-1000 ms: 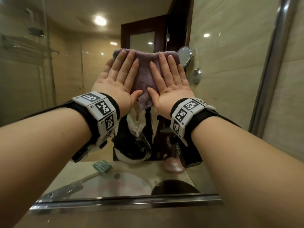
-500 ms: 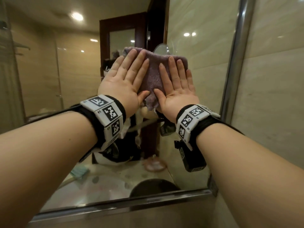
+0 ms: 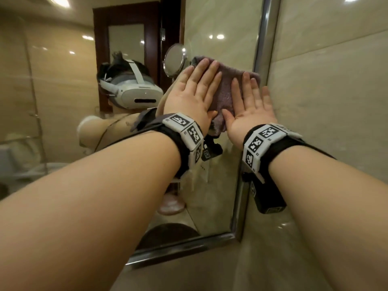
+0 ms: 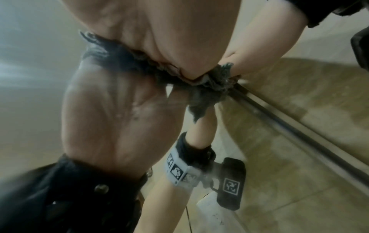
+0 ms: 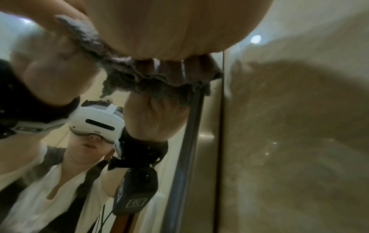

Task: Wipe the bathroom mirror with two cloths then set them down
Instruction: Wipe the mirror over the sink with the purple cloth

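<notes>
A mauve terry cloth [image 3: 225,91] lies flat against the bathroom mirror [image 3: 212,185], close to its metal right frame [image 3: 259,59]. My left hand [image 3: 195,89] presses the cloth's left half with straight, spread fingers. My right hand [image 3: 251,101] presses its right half the same way. In the left wrist view the cloth [image 4: 207,88] bunches under my palm [image 4: 159,31] against the glass. In the right wrist view the cloth [image 5: 143,78] sits under my right palm [image 5: 179,28] beside the frame [image 5: 185,141]. Only one cloth is visible.
Beige marble wall [image 3: 327,101] lies right of the frame. The mirror's bottom frame [image 3: 184,246] runs below my arms. A round magnifying mirror [image 3: 175,59] and a dark wooden door [image 3: 126,49] appear as reflections, with a person in a white headset [image 3: 134,93].
Both hands have slid the cloth to the right across the mirror, from its middle to its right frame. The fingers have stayed flat on the cloth.
</notes>
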Motion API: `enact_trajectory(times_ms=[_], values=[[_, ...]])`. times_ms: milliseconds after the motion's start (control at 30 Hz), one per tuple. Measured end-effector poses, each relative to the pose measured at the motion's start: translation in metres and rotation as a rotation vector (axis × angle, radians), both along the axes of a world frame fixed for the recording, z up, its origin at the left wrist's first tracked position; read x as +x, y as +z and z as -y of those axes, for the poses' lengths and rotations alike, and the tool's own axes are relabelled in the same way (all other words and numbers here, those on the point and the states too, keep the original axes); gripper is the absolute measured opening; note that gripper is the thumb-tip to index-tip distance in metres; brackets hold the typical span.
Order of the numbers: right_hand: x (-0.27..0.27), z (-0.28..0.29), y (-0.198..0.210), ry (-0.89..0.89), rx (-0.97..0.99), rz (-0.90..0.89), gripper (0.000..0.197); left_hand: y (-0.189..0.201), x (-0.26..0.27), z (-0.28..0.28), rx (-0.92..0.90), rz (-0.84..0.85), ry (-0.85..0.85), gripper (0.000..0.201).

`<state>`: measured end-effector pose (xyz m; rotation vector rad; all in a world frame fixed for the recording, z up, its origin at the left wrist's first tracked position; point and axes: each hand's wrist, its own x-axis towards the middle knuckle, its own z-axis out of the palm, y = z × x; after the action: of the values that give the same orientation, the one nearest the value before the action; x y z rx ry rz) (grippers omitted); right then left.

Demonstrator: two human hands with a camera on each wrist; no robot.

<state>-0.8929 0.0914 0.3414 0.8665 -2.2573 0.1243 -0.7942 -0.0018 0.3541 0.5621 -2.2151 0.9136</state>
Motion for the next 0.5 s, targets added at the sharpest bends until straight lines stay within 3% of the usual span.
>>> enact_trajectory(times_ms=[500], values=[[0.011,-0.001,0.003,-0.010,0.094,0.038,0.069,0.001,0.012,0.007,-0.046,0.052,0.001,0.071]])
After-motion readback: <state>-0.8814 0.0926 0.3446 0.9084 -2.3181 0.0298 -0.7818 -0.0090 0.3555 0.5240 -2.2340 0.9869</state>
